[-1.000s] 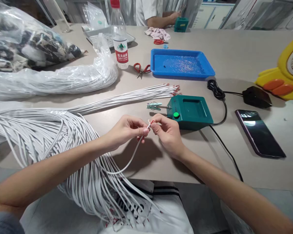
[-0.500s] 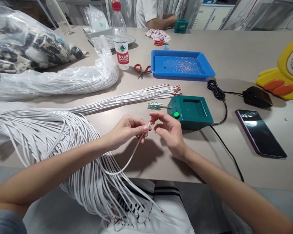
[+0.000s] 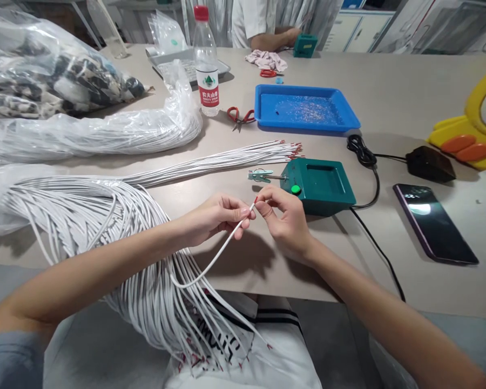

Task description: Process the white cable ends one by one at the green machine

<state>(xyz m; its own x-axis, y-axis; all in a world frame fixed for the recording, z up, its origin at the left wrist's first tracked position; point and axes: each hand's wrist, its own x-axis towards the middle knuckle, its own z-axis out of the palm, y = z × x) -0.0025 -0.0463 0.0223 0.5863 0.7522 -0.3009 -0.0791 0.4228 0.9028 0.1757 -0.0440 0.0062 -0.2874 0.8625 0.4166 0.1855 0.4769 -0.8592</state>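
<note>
Nearest, at lower centre, loose ends of the white cable bundle [image 3: 146, 302] hang over the person's lap. Just beyond, near mid-frame, one white cable [image 3: 222, 253] curves up to the hands, its red tip [image 3: 255, 200] exposed. The left hand [image 3: 230, 216] pinches this cable between thumb and fingers just behind the tip. The right hand [image 3: 281, 213] has thumb and forefinger curled at the red tip; whether they grip it cannot be determined.

In this inspector's judgement, the left pinch should sit close to the end so the flexible cable does not bend, the right should work by fingertip with light pulls, and slack should stay free of the bundle.

Right of centre, beyond the hands, stands a green box [image 3: 319, 186] with a clip [image 3: 260, 175]. Farther, at upper centre, lie red-handled snips [image 3: 240, 116] beside a blue tray [image 3: 308, 129].
</note>
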